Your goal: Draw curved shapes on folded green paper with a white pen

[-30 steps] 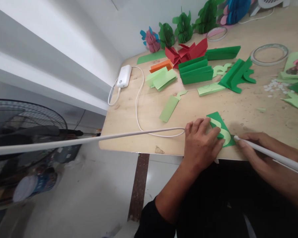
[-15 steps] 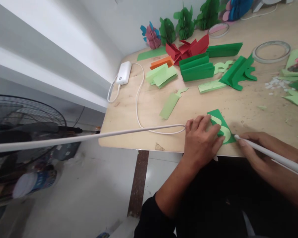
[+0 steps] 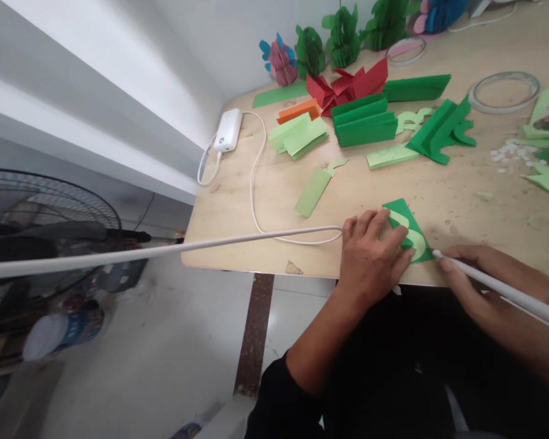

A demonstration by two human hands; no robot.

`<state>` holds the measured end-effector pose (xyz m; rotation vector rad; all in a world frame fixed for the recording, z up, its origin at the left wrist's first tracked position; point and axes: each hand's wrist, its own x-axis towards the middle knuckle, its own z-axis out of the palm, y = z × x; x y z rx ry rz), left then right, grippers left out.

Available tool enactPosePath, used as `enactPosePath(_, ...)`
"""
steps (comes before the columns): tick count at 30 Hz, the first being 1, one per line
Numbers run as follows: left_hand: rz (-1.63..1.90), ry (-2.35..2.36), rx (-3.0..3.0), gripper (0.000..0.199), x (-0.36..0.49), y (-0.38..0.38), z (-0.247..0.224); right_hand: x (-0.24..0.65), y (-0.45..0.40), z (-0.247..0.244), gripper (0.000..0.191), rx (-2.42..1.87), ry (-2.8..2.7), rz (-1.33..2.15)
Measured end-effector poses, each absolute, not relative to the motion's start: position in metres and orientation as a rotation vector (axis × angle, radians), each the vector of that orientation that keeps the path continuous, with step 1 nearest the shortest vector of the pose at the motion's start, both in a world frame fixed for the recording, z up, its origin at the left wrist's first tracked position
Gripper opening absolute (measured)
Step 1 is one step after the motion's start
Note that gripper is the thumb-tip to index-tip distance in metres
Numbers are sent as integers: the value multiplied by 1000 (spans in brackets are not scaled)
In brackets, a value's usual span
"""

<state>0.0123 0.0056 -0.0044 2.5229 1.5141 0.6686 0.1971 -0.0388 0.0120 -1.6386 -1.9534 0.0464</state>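
Observation:
My left hand (image 3: pixel 370 253) lies over a dark green sheet of paper (image 3: pixel 402 207) at the table's front edge, fingers spread and pressing down. On that sheet rests a light green curved paper cutout (image 3: pixel 418 244), partly under my fingers. My right hand (image 3: pixel 476 274) is closed in a writing-like pinch around a long, slender white pen-like stick (image 3: pixel 498 280). Its narrow tip is at the sheet's right corner; whether it touches the paper I cannot tell. Left of my hands lies a light green paper strip (image 3: pixel 313 192).
Folded green papers (image 3: pixel 366 125), a red folded paper (image 3: pixel 348 88) and tape rolls (image 3: pixel 473 100) lie farther back. A white power bank (image 3: pixel 229 130) stands left; its white cable (image 3: pixel 251 183) loops near my left hand. A fan (image 3: pixel 50 201) stands beyond the table's left edge.
The view has shifted slightly. Both hands keep nearly the same pose on the green paper, and the white stick's tip stays by its right corner.

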Motion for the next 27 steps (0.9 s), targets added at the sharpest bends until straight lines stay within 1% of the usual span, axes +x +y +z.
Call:
enactPosePath(4, 676, 1510, 2524, 24, 12, 5, -5, 197, -40, 12, 20, -1645, -1970, 39)
enactPosePath(13, 673, 1511, 2523, 25, 12, 5, -5, 194, -41, 14, 27, -1723, -1951, 31)
enactPosePath(19, 681, 1511, 2519, 25, 13, 5, -5, 194, -45, 13, 21, -1653, -1976, 19)
enactPosePath(27, 653, 1521, 2518, 25, 13, 5, -4, 191, -46, 13, 21, -1652, -1976, 55)
